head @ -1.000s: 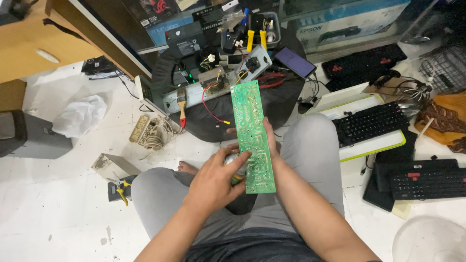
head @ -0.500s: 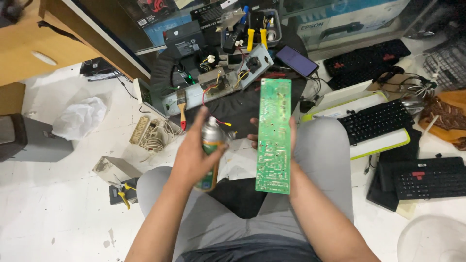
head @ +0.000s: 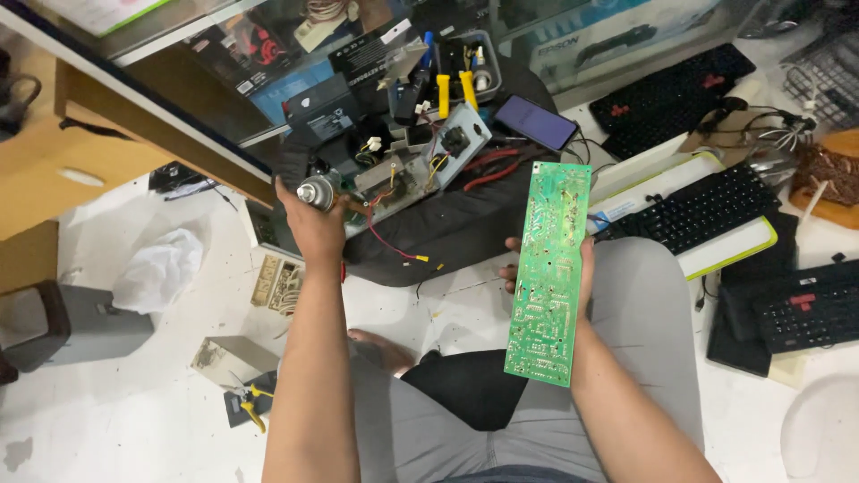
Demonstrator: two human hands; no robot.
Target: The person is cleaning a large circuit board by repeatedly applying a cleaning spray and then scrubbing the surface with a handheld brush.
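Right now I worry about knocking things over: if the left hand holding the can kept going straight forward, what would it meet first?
Probably the opened grey device with loose wires just beyond the left hand and spray can; depth is uncertain.

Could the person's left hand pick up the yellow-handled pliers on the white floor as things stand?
Probably not at once: the left hand is closed around a metal spray can, raised well above the yellow-handled pliers; nothing else blocks them.

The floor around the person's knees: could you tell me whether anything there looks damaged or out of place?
Yes. An opened grey device lies on a dark cloth with loose wires trailing out. Pliers and several keyboards lie scattered on the floor. The green circuit board looks intact.
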